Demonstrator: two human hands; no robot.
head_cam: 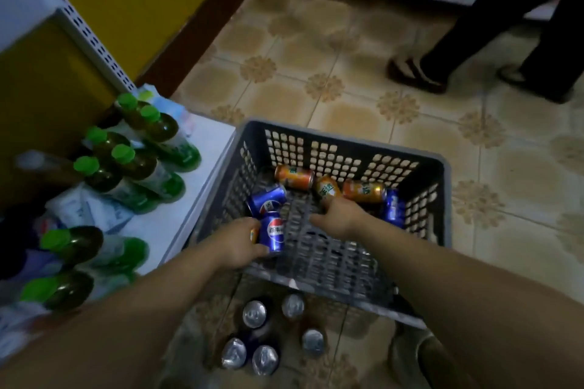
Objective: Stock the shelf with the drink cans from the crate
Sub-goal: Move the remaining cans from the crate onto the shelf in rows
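Here, inside the crate, the left hand curls its fingers round a blue can (it stands up), and the right hand grips an orange can pointing away from it.

Both arms reach into the grey crate. The left grip holds a blue can; the right grip holds an orange can. Two loose orange cans and two loose blue cans lie inside. Five upright cans stand on the tiled floor, near a shelf of green-capped bottles.
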